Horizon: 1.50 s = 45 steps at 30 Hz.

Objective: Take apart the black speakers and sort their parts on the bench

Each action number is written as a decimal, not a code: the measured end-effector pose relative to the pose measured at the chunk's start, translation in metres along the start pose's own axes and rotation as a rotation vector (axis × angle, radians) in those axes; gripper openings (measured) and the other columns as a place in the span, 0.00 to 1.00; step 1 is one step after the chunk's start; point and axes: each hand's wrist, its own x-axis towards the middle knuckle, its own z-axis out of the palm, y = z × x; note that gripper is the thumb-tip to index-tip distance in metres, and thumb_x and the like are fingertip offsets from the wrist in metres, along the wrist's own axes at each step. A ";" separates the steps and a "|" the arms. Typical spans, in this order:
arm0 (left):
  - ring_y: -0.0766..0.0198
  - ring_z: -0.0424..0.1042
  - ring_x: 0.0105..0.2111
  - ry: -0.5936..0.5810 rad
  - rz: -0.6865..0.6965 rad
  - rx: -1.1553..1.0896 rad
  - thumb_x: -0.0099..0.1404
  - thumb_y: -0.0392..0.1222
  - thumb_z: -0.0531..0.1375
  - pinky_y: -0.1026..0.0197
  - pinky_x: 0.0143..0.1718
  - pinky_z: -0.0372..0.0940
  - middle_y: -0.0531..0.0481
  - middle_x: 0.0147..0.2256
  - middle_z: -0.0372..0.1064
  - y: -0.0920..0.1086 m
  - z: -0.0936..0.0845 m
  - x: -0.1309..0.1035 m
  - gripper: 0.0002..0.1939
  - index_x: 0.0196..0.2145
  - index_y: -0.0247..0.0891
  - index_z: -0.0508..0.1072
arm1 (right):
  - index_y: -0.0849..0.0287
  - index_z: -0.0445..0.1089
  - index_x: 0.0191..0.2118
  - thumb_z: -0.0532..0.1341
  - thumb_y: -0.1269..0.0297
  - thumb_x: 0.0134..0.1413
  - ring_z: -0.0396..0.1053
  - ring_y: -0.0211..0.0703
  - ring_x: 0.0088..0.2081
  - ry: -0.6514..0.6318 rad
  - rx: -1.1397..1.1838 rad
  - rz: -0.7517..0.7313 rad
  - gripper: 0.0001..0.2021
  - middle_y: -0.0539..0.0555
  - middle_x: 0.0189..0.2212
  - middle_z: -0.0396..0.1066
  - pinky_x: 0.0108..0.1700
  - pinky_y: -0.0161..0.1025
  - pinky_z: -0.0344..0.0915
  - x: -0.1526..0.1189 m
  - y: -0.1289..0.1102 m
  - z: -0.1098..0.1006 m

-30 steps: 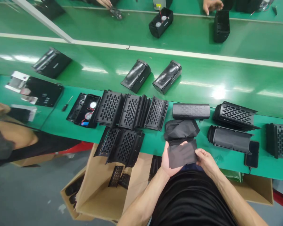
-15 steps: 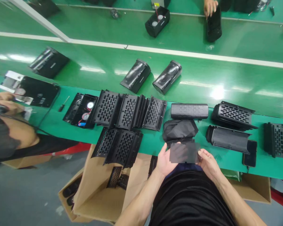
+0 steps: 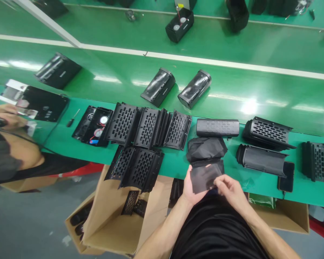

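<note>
Sheet work in head view: thin black sheet (image 3: pixel 204 178) lies across left hand (image 3: pixel 191 188), palm up, fingers open beneath it. Right hand (image 3: pixel 231 187) pinches its right edge between thumb and fingers. Just beyond the left fingers, dark sheet pile (image 3: pixel 207 148) on green counter (image 3: pixel 175 164); farther out, black grille (image 3: pixel 217 127). Phone (image 3: pixel 287 176) right of the right fingers.
</note>
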 end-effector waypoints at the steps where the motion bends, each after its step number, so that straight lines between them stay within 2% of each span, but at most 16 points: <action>1: 0.40 0.73 0.56 -0.025 -0.003 -0.031 0.71 0.70 0.48 0.44 0.51 0.69 0.33 0.54 0.77 0.001 0.002 -0.002 0.39 0.54 0.33 0.77 | 0.57 0.75 0.32 0.71 0.43 0.52 0.64 0.41 0.28 0.086 -0.016 -0.010 0.20 0.49 0.26 0.70 0.33 0.37 0.63 0.002 0.005 -0.008; 2: 0.38 0.73 0.57 -0.048 -0.011 -0.049 0.71 0.71 0.48 0.40 0.54 0.67 0.32 0.55 0.76 0.002 0.004 -0.003 0.39 0.55 0.33 0.77 | 0.56 0.73 0.31 0.71 0.42 0.51 0.63 0.41 0.29 0.154 -0.013 -0.008 0.21 0.48 0.25 0.68 0.33 0.37 0.62 0.006 0.009 -0.015; 4: 0.36 0.71 0.58 -0.080 -0.044 -0.057 0.70 0.71 0.49 0.35 0.57 0.64 0.31 0.55 0.76 0.003 0.006 -0.006 0.40 0.56 0.33 0.76 | 0.55 0.73 0.32 0.72 0.39 0.47 0.65 0.43 0.30 0.208 0.016 0.037 0.23 0.49 0.26 0.70 0.33 0.37 0.63 0.013 0.015 -0.027; 6: 0.35 0.71 0.58 -0.102 -0.084 -0.059 0.69 0.72 0.49 0.32 0.59 0.61 0.31 0.55 0.76 0.004 0.009 -0.008 0.40 0.55 0.33 0.76 | 0.56 0.75 0.34 0.72 0.37 0.44 0.69 0.46 0.31 0.174 0.062 0.111 0.25 0.52 0.28 0.73 0.32 0.39 0.65 0.019 0.018 -0.031; 10: 0.35 0.71 0.59 -0.117 -0.109 -0.054 0.70 0.72 0.49 0.33 0.60 0.60 0.30 0.55 0.76 0.004 0.009 -0.008 0.40 0.57 0.33 0.75 | 0.57 0.75 0.32 0.72 0.37 0.43 0.72 0.49 0.28 0.072 0.183 0.199 0.25 0.55 0.27 0.76 0.33 0.45 0.70 0.024 0.021 -0.022; 13: 0.35 0.70 0.60 -0.113 -0.075 -0.016 0.70 0.72 0.48 0.33 0.61 0.60 0.30 0.56 0.75 0.006 0.006 -0.008 0.41 0.58 0.33 0.74 | 0.55 0.72 0.29 0.76 0.39 0.38 0.68 0.44 0.26 0.100 0.241 0.167 0.25 0.51 0.25 0.73 0.34 0.43 0.69 0.026 0.023 -0.017; 17: 0.34 0.70 0.60 -0.116 0.011 0.091 0.67 0.76 0.50 0.32 0.60 0.61 0.29 0.60 0.72 0.010 0.001 -0.010 0.45 0.60 0.32 0.73 | 0.55 0.72 0.29 0.77 0.38 0.36 0.61 0.39 0.25 0.213 0.227 0.066 0.26 0.47 0.23 0.69 0.31 0.38 0.62 0.028 0.025 -0.020; 19: 0.36 0.73 0.58 -0.079 0.079 0.178 0.67 0.73 0.55 0.35 0.57 0.65 0.30 0.58 0.74 0.011 -0.001 -0.011 0.42 0.58 0.33 0.74 | 0.55 0.73 0.30 0.77 0.39 0.37 0.59 0.39 0.26 0.266 0.195 0.015 0.26 0.46 0.23 0.67 0.31 0.37 0.58 0.027 0.023 -0.022; 23: 0.45 0.81 0.45 0.115 0.287 0.476 0.62 0.58 0.69 0.44 0.49 0.74 0.37 0.48 0.81 0.013 -0.002 -0.009 0.30 0.54 0.35 0.77 | 0.56 0.73 0.31 0.76 0.39 0.41 0.56 0.39 0.28 0.338 0.128 -0.060 0.25 0.46 0.24 0.64 0.32 0.38 0.55 0.022 0.014 -0.024; 25: 0.49 0.82 0.40 0.197 0.401 0.657 0.61 0.58 0.69 0.48 0.45 0.76 0.40 0.42 0.82 0.014 -0.003 -0.007 0.28 0.51 0.35 0.78 | 0.56 0.73 0.31 0.75 0.39 0.41 0.55 0.39 0.28 0.358 0.101 -0.080 0.25 0.46 0.24 0.63 0.32 0.38 0.55 0.021 0.010 -0.023; 28: 0.53 0.81 0.35 0.245 0.492 0.822 0.63 0.60 0.67 0.52 0.40 0.77 0.44 0.37 0.82 0.018 -0.004 -0.006 0.26 0.46 0.35 0.80 | 0.57 0.72 0.31 0.73 0.38 0.42 0.55 0.39 0.28 0.384 0.071 -0.098 0.26 0.47 0.24 0.63 0.33 0.38 0.56 0.020 0.006 -0.022; 34: 0.59 0.75 0.26 0.294 0.572 1.064 0.66 0.60 0.62 0.57 0.32 0.74 0.50 0.28 0.77 0.026 -0.001 -0.009 0.22 0.38 0.36 0.79 | 0.56 0.73 0.33 0.71 0.39 0.46 0.57 0.42 0.29 0.416 0.021 -0.107 0.23 0.49 0.25 0.66 0.33 0.39 0.57 0.020 0.003 -0.020; 39: 0.62 0.70 0.27 0.322 0.618 1.124 0.64 0.60 0.63 0.62 0.31 0.69 0.52 0.26 0.72 0.030 0.000 -0.007 0.21 0.30 0.36 0.76 | 0.56 0.74 0.34 0.69 0.40 0.49 0.57 0.42 0.29 0.422 -0.005 -0.107 0.22 0.49 0.25 0.66 0.34 0.40 0.58 0.020 0.003 -0.021; 45: 0.66 0.62 0.21 0.373 0.611 1.237 0.65 0.62 0.60 0.64 0.25 0.60 0.57 0.20 0.63 0.030 -0.014 0.000 0.22 0.29 0.39 0.72 | 0.56 0.74 0.34 0.69 0.39 0.50 0.56 0.42 0.29 0.412 -0.028 -0.097 0.22 0.48 0.25 0.65 0.32 0.39 0.56 0.029 0.015 -0.021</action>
